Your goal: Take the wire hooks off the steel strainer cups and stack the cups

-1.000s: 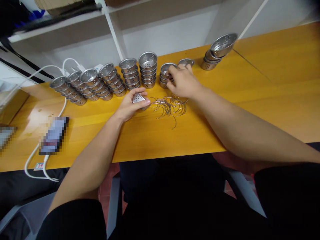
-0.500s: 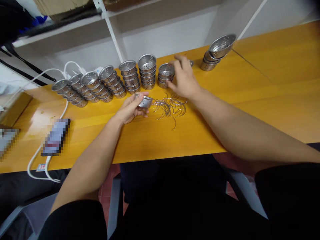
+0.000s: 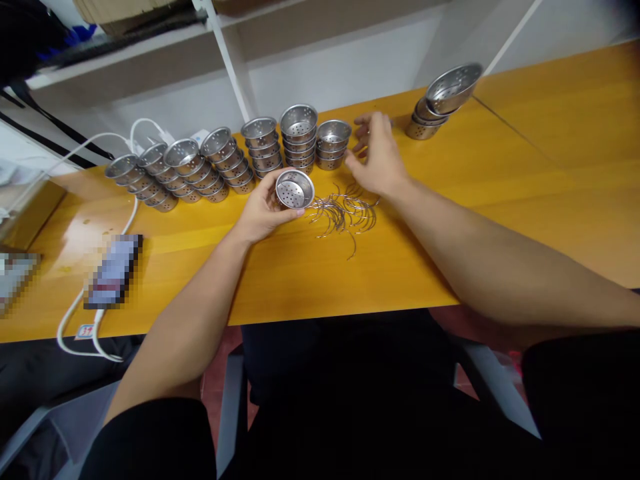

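The wooden table [image 3: 480, 227] spans my remote view, with a white shelf unit [image 3: 340, 47] along its far side. Seven stacks of perforated metal cups [image 3: 225, 153] form a row at the far left and centre; the four leftmost lean left, the others stand nearly upright. Each topmost cup opens upward; I see bare perforated metal inside those facing me, and each lower cup contains the one above. A separate stack [image 3: 425, 127] stands far right, its top cup [image 3: 454, 88] tilted.

My right hand [image 3: 377, 157] lies just right of the shortest stack [image 3: 333, 145], thumb and fingers parted and curved, gripping nothing visible; a sliver of metal shows behind it. My left hand [image 3: 263, 212] pinches the single cup [image 3: 295, 191] between thumb and fingers. At left, a phone [image 3: 114, 272] lies on the table, a white cable [image 3: 96, 333] at its near end.

The single cup is at centre, near side of the row, mouth tipped toward me. I judge it light, stiff, hardly fragile and rather slippery, best held round the wall below the rim. Its perforated base shows; whether a wire lies inside is too small to tell.

Smallest are the curved wires [image 3: 345, 215], heaped just right of that cup: probably springy, prone to tangling, best lifted by a free end.
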The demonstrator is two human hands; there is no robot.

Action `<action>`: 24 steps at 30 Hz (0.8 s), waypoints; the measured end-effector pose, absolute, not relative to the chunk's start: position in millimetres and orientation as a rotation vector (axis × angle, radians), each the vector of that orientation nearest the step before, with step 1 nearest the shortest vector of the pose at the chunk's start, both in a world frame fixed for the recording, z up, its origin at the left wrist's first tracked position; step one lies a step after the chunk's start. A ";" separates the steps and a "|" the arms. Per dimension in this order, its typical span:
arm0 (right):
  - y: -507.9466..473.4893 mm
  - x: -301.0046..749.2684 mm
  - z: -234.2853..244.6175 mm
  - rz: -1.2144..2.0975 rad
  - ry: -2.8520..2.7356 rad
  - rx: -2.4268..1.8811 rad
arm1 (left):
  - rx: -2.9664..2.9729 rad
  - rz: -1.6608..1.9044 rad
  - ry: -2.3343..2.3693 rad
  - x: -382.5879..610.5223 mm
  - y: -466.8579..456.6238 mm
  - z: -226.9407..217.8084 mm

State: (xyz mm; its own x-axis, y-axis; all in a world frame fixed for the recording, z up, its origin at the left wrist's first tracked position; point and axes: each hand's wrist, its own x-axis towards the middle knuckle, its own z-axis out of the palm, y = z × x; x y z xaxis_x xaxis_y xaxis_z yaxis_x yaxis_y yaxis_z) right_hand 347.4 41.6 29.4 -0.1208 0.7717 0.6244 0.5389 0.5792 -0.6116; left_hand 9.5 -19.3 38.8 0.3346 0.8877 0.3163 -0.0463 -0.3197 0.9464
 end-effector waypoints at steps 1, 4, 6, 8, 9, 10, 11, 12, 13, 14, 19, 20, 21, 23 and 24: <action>30.7 344.4 40.7 0.273 -1.809 -1.079 | 1.593 1.172 0.792 9.7 -19.0 37.5; -5.6 327.0 68.9 0.320 -2.011 -0.959 | 1.574 1.183 0.805 10.1 -20.0 36.6; -26.3 312.3 77.9 0.391 -2.213 -0.793 | 1.585 1.173 0.791 9.4 -22.8 40.4; -39.5 300.5 79.7 0.422 -2.339 -0.682 | 1.603 1.145 0.782 7.6 -27.2 47.0; -43.2 296.8 79.0 0.419 -2.374 -0.658 | 1.601 1.126 0.785 6.4 -29.6 50.5; -45.3 294.5 78.0 0.405 -2.392 -0.654 | 1.591 1.108 0.788 5.0 -31.9 53.8; -46.4 293.6 77.0 0.390 -2.399 -0.661 | 1.576 1.087 0.788 3.7 -33.8 56.3; -47.0 293.5 76.3 0.380 -2.397 -0.669 | 1.560 1.063 0.782 2.4 -35.1 58.1; -47.6 294.0 76.0 0.377 -2.395 -0.672 | 1.548 1.038 0.772 1.4 -35.9 59.1; -48.2 294.7 76.2 0.380 -2.398 -0.667 | 1.540 1.019 0.758 0.5 -36.1 59.3; -53.0 296.5 80.5 0.411 -2.431 -0.648 | 1.523 1.002 0.759 -0.9 -35.1 57.1; -53.0 297.0 81.4 0.419 -2.420 -0.655 | 1.507 1.004 0.769 -1.0 -35.1 57.0; -52.5 297.8 82.0 0.427 -2.402 -0.659 | 1.489 1.007 0.777 -1.1 -35.2 57.1; -50.0 299.6 82.2 0.434 -2.355 -0.661 | 1.469 1.021 0.786 -1.0 -35.3 57.7; -48.3 300.5 81.9 0.435 -2.332 -0.661 | 1.477 1.026 0.788 -0.7 -35.2 58.1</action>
